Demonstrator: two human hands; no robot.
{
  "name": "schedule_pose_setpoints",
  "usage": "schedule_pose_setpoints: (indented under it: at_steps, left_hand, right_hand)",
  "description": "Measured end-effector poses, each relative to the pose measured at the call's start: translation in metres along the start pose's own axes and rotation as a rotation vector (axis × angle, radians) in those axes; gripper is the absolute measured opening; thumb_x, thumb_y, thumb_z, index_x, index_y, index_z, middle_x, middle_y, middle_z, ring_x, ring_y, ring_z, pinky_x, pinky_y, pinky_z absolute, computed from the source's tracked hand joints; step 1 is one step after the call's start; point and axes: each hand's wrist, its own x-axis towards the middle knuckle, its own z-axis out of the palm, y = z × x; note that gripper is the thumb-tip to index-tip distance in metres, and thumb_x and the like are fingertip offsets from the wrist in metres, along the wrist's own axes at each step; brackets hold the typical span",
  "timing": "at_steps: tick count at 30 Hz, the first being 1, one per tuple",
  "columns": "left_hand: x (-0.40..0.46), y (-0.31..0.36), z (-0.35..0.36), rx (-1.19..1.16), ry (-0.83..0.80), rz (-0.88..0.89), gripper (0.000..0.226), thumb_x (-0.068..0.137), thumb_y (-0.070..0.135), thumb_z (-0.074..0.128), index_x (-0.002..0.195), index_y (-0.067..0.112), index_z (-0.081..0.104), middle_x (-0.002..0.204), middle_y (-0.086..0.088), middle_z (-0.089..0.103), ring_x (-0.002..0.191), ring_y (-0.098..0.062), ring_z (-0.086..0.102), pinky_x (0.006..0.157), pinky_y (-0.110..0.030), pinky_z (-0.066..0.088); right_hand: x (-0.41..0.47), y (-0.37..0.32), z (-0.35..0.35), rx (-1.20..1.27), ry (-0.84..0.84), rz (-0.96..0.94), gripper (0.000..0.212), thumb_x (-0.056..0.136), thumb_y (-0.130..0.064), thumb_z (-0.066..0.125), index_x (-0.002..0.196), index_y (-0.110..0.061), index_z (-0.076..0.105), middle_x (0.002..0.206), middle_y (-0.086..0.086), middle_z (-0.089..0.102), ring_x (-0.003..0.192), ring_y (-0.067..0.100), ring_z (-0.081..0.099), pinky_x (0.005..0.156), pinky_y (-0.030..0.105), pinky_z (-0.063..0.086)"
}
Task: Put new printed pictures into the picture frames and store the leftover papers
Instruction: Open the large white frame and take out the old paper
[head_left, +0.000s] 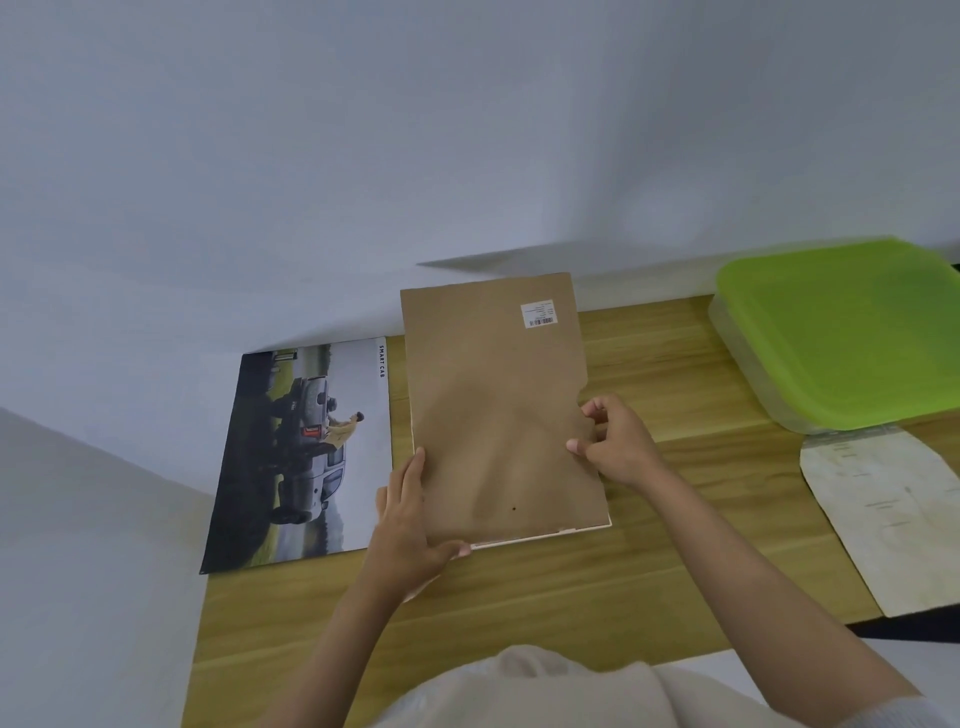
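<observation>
The frame (540, 532) lies face down at mid desk (571, 587), its brown backing (498, 410) uppermost, evidently for access to the rear. The left hand (410, 525) grips the near-left corner to steady it. The right hand (613, 441) pinches the backing's right edge, probably to seat or lift it. A print (306, 452) waits just left; a green-lidded box (841, 332) and paper (893, 514) lie right.
</observation>
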Motion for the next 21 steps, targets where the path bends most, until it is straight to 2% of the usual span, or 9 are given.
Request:
schedule_pose_setpoints:
  at_steps: [2, 4, 7, 10, 13, 16, 18, 21]
  left_hand:
    - [0.001, 0.002, -0.003, -0.002, 0.011, 0.007, 0.113, 0.066, 0.024, 0.08, 0.147, 0.023, 0.002, 0.145, 0.009, 0.016, 0.119, -0.014, 0.027, 0.106, -0.036, 0.031]
    - [0.001, 0.003, -0.006, 0.006, 0.013, 0.024, 0.11, 0.069, 0.02, 0.078, 0.147, 0.023, 0.001, 0.145, 0.009, 0.015, 0.126, -0.02, 0.031, 0.109, -0.038, 0.031]
    - [0.002, 0.008, -0.013, -0.015, 0.023, 0.048, 0.112, 0.067, 0.024, 0.08, 0.148, 0.023, 0.003, 0.139, 0.013, 0.018, 0.122, -0.021, 0.036, 0.105, -0.039, 0.039]
    - [0.003, 0.023, -0.015, -0.058, 0.033, 0.045, 0.113, 0.063, 0.024, 0.083, 0.148, 0.019, 0.007, 0.134, 0.012, 0.021, 0.108, -0.012, 0.04, 0.096, -0.027, 0.043]
    - [0.005, 0.043, -0.007, -0.073, 0.023, 0.088, 0.115, 0.062, 0.028, 0.084, 0.147, 0.017, 0.009, 0.129, 0.014, 0.021, 0.102, -0.011, 0.043, 0.087, -0.024, 0.046]
    - [0.011, 0.068, 0.012, -0.075, -0.023, 0.098, 0.114, 0.063, 0.03, 0.083, 0.147, 0.015, 0.008, 0.126, 0.012, 0.022, 0.104, -0.012, 0.042, 0.089, -0.027, 0.049]
    - [0.015, 0.085, 0.029, -0.085, -0.058, 0.09, 0.113, 0.064, 0.031, 0.082, 0.147, 0.013, 0.008, 0.124, 0.009, 0.022, 0.105, -0.011, 0.041, 0.092, -0.026, 0.048]
    - [0.021, 0.107, 0.058, -0.089, -0.121, 0.058, 0.114, 0.064, 0.032, 0.082, 0.147, 0.012, 0.008, 0.124, 0.008, 0.022, 0.105, -0.012, 0.042, 0.093, -0.025, 0.048]
  right_hand:
    - [-0.001, -0.001, 0.0, 0.045, 0.007, -0.007, 0.037, 0.076, -0.007, 0.074, 0.1, -0.017, 0.047, 0.083, -0.009, 0.051, 0.066, 0.009, 0.051, 0.06, 0.022, 0.043]
    - [-0.001, -0.002, -0.002, 0.087, 0.01, -0.029, 0.037, 0.076, -0.007, 0.074, 0.101, -0.018, 0.049, 0.08, -0.007, 0.051, 0.07, 0.013, 0.051, 0.06, 0.021, 0.042]
    - [0.001, -0.005, -0.008, 0.135, 0.021, -0.061, 0.038, 0.075, -0.014, 0.076, 0.104, -0.024, 0.053, 0.096, -0.002, 0.057, 0.088, 0.017, 0.056, 0.077, 0.028, 0.048]
    - [0.003, -0.007, -0.022, 0.161, 0.047, -0.084, 0.038, 0.076, -0.015, 0.075, 0.107, -0.027, 0.055, 0.108, -0.002, 0.061, 0.099, 0.019, 0.059, 0.089, 0.036, 0.05]
    - [0.003, -0.003, -0.042, 0.169, 0.08, -0.094, 0.037, 0.078, -0.012, 0.073, 0.111, -0.021, 0.058, 0.106, -0.002, 0.062, 0.095, 0.017, 0.06, 0.084, 0.031, 0.049]
    - [0.004, 0.015, -0.064, 0.167, 0.123, -0.063, 0.04, 0.08, -0.009, 0.071, 0.118, -0.014, 0.058, 0.109, 0.001, 0.061, 0.091, 0.016, 0.058, 0.085, 0.031, 0.049]
    - [0.004, 0.033, -0.078, 0.159, 0.142, -0.034, 0.042, 0.081, -0.008, 0.07, 0.121, -0.012, 0.058, 0.113, 0.003, 0.06, 0.097, 0.018, 0.058, 0.087, 0.032, 0.049]
    - [0.004, 0.061, -0.099, 0.151, 0.174, 0.02, 0.045, 0.083, -0.006, 0.068, 0.126, -0.009, 0.055, 0.117, 0.007, 0.058, 0.099, 0.017, 0.054, 0.082, 0.026, 0.042]
